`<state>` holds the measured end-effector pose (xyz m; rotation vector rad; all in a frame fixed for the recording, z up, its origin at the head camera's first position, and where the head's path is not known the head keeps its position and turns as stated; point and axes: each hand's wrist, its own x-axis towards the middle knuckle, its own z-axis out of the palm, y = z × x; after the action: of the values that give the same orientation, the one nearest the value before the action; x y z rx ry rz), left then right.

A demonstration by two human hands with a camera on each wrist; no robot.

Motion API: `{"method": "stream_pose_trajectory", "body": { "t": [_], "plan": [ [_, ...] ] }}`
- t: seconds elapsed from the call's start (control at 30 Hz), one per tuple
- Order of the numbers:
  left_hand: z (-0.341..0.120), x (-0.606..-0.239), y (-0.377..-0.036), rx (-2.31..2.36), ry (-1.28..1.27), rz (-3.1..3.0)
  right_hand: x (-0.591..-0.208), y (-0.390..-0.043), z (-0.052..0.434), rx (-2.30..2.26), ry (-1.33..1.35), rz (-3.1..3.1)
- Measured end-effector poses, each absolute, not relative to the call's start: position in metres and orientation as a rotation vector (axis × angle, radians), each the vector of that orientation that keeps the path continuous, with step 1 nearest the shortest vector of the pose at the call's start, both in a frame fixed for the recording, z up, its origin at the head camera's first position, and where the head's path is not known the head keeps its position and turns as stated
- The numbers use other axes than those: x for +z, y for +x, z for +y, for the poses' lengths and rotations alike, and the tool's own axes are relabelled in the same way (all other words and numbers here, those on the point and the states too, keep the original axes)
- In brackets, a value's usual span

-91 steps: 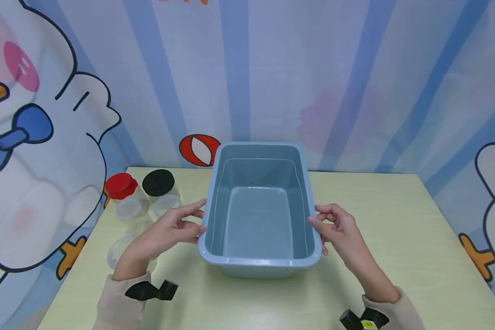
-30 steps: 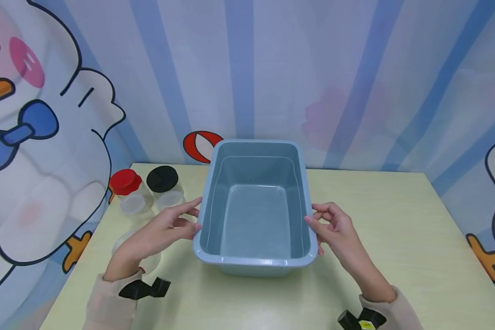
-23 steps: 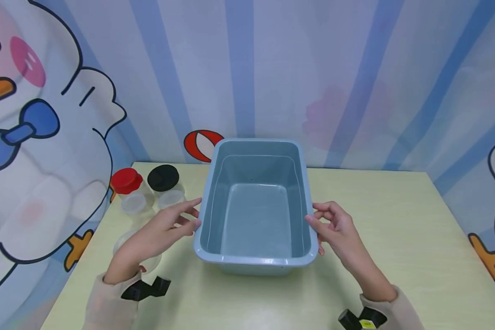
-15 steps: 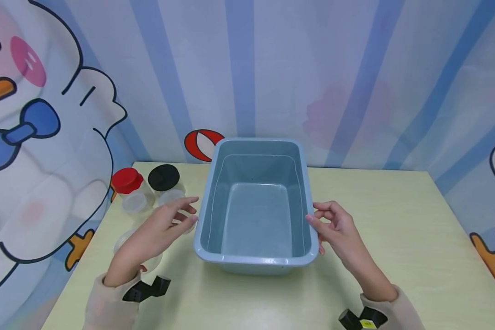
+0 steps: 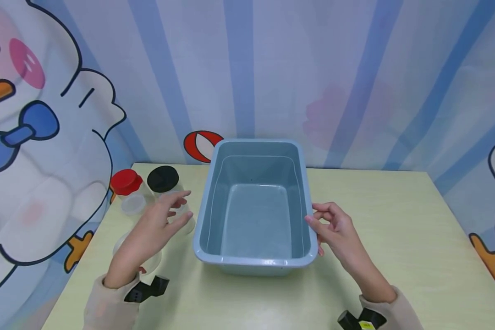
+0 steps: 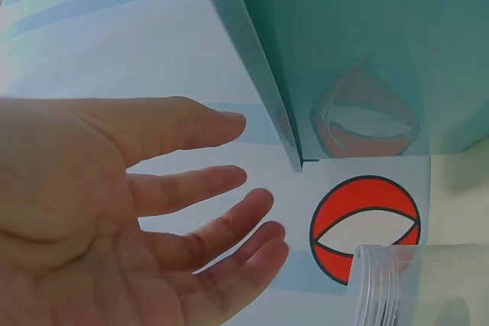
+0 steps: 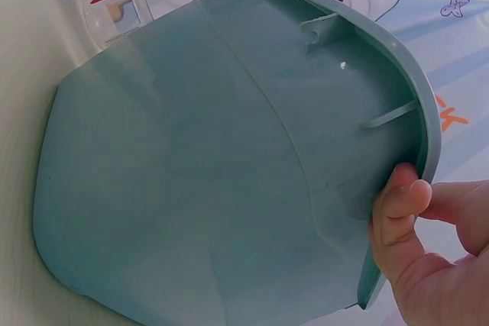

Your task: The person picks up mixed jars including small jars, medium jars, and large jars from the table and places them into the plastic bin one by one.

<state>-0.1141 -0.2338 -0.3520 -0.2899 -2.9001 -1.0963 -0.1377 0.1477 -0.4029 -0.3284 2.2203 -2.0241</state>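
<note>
Nearest to me, a black clip sits on each pale sleeve at the wrist. The right hand (image 5: 334, 229) rests against the right rim of the grey-blue plastic tub (image 5: 253, 263), thumb pressed under the lip and the fingers loosely bent beside it, not wrapped round anything. The tub stands upright in the middle of the pale yellow-green table (image 5: 396, 238), its far end close to the wall.

The left hand (image 5: 158, 220) is off the tub, just beside its left wall, hanging above the table with fingers spread and nearly straight, palm empty. Right under its fingertips stands a clear jar without a lid (image 5: 177, 211); the wrist view shows that jar's open mouth close to the fingers, apart from them. Another clear jar (image 5: 125, 250) lies partly hidden beneath the forearm.

Farther back on the left stand a small clear jar (image 5: 133, 205), a red-lidded jar (image 5: 125, 182) and a black-lidded jar (image 5: 162, 178). No writing is legible anywhere. Behind is a striped cartoon backdrop (image 5: 272, 68).
</note>
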Motion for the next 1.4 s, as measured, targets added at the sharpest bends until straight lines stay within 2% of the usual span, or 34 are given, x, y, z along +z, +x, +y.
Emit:
{"method": "stream_pose_trajectory", "body": {
  "t": [0.77, 1.4],
  "plan": [
    [-0.236, -0.363, -0.134, -0.838, -0.109, -2.838, -0.403, -0.138, 0.148, -2.026, -0.355, 2.228],
    [-0.241, -0.382, -0.157, -0.765, 0.087, -3.028, -0.405, -0.138, 0.149, -2.044, -0.356, 2.205]
  ]
}}
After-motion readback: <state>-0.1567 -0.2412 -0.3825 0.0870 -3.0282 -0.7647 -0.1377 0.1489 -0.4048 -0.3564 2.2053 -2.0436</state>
